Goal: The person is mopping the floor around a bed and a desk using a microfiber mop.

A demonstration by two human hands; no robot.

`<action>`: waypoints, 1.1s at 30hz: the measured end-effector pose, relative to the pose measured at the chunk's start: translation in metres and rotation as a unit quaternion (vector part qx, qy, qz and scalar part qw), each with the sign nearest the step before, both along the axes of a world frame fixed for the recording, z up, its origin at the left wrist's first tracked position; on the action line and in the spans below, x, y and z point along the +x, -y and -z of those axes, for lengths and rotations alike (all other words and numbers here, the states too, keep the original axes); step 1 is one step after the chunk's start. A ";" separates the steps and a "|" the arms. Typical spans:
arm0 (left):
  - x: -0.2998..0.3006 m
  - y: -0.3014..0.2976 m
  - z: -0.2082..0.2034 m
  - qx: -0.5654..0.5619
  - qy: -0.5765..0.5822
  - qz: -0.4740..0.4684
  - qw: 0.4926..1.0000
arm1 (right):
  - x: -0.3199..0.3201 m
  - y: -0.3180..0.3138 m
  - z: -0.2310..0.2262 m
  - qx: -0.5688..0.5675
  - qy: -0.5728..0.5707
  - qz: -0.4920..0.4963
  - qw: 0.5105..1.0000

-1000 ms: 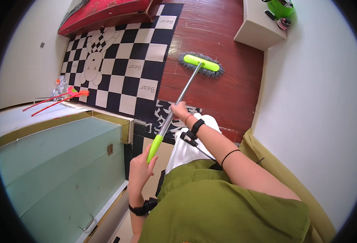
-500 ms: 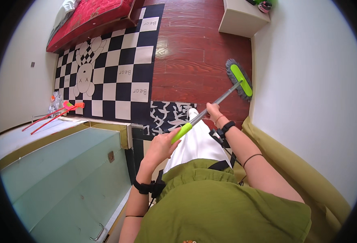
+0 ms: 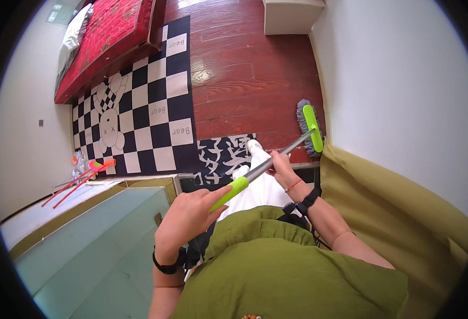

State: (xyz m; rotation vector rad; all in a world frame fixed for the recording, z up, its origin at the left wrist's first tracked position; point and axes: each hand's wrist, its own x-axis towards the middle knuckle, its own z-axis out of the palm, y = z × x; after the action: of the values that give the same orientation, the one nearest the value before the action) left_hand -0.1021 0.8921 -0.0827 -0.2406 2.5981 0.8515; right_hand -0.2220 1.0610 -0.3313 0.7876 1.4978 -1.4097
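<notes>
While the mop point(image 3: 259, 169) is being held slantwise ahead of the body, its lime sleeve point(image 3: 236, 187) is being gripped near the waist by the left hand point(image 3: 186, 215), apparently so that the upper end can be steered; the sleeve's butt is being hidden by that palm. Farther along, the bare pole is being clasped by the right hand point(image 3: 283, 171), presumably as a guiding support, its curled fingertips being partly concealed. White trousers point(image 3: 266, 192) are being crossed in view by the pole. Beyond, the mop head point(image 3: 310, 114) is being held on the red-brown floor point(image 3: 250, 85), lengthwise beside the white wall point(image 3: 398, 90), an alignment probably suiting that edge. Whether the wall or the olive cloth point(image 3: 382, 196) is being touched by the grey fringe point(image 3: 301, 114) cannot be told. Farthest off, the pale cabinet point(image 3: 292, 16) and red bed point(image 3: 109, 37) are being cut off above.
</notes>
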 end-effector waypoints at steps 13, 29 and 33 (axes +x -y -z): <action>-0.021 -0.022 0.055 -0.077 -0.081 0.060 0.992 | -0.025 -0.036 0.086 -0.061 0.043 0.069 0.995; 0.030 0.023 -0.039 -0.083 -0.049 -0.103 0.990 | 0.026 0.076 0.012 -0.164 0.084 -0.075 0.980; 0.018 0.014 -0.003 -0.017 -0.053 -0.100 0.993 | 0.005 0.046 0.022 -0.112 0.078 -0.073 0.988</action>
State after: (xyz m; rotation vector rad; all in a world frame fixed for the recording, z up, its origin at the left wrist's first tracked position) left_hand -0.0845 0.8781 -0.0793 -0.4841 2.7214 0.9109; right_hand -0.2170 1.0154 -0.3531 0.6199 1.2272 -1.3459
